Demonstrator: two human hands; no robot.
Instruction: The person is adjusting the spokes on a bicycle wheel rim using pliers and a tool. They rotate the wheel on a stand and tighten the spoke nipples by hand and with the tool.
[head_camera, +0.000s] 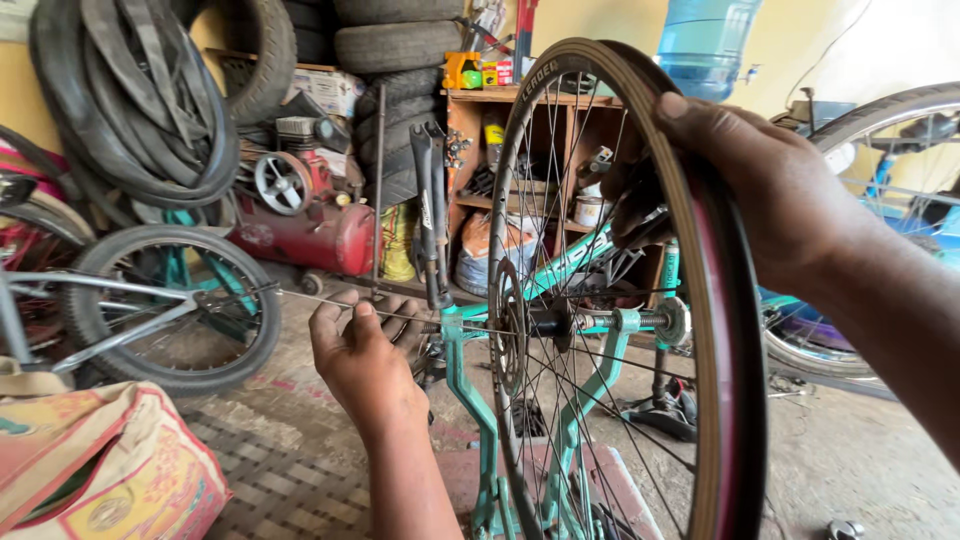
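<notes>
The workshop is being lit evenly by soft daylight. Brightness is being washed out around the water bottle (705, 40). The wheel rim (725, 330) below it is being slightly blurred and bowed.

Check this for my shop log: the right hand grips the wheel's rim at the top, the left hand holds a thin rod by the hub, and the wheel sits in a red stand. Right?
Not quite. The head view shows the stand is teal green, not red. The rest holds: right hand on the wheel's rim, left hand on the thin rod.

Wheel (620, 300) bottom cut off by frame edge, right hand (760, 190) fingertips hidden behind rim, far-shelf tins (590, 205) too small to ID.
</notes>
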